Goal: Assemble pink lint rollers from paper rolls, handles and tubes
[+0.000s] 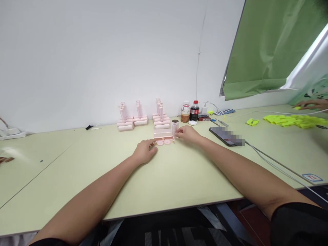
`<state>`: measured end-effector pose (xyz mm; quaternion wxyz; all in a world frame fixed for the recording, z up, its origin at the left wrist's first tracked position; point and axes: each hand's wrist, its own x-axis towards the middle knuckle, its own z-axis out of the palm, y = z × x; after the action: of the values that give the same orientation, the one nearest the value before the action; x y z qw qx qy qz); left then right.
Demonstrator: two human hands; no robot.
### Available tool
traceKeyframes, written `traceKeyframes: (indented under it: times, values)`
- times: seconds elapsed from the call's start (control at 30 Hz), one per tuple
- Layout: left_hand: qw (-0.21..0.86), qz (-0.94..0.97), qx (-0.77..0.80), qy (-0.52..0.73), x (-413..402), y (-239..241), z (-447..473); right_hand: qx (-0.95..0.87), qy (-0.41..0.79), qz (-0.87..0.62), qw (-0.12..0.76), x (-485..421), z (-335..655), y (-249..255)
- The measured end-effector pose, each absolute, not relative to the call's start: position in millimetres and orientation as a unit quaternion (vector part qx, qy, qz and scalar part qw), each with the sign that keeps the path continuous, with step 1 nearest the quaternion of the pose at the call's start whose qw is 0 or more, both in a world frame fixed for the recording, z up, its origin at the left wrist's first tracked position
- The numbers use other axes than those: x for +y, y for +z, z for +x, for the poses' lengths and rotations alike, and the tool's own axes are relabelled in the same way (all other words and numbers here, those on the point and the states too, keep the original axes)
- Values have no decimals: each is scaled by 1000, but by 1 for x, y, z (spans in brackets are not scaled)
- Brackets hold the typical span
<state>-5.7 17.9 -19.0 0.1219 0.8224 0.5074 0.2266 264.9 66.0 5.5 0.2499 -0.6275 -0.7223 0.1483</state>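
Steadying the pink two-disc piece (167,141) at 12 o'clock, apparently | left hand (145,151): thumb and fingers apart, at its 9 o'clock end | right hand (189,134): fingers by clear cylinder (175,127), grip I can't tell | next calls for delicate handling | bare surface (166,177) towards 6 o'clock; phone (220,135) near 2 o'clock

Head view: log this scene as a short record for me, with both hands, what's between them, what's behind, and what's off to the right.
Left hand: at the left end of a pink piece
Right hand: at an upright see-through cylinder; grip unclear
Between hands: pink piece, with two round discs at its near side
Behind: pink assemblies near the wall
Right: phone, red-capped bottle, white-capped bottle, bright yellow pieces
Far right: another person's hand
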Motion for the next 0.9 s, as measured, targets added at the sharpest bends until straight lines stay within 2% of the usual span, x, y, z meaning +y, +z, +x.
traceKeyframes:
  times: [0.17,0.3,0.37,0.5,0.7,0.9]
  values:
    - [127,831,496,218,16,-19,-6,-714,146,-662,178,66,301,26]
    - [134,826,504,212,15,-17,-6,-707,203,-671,95,65,313,22]
    - [136,825,507,211,15,-17,-6,-710,218,-665,83,65,309,17]
    - [138,824,507,214,16,-19,-6,-726,211,-642,128,67,297,8]
    - [141,822,507,216,17,-21,-7,-721,139,-641,224,75,293,2]
    - [139,822,506,221,19,-22,-7,-729,101,-629,251,78,286,-1]
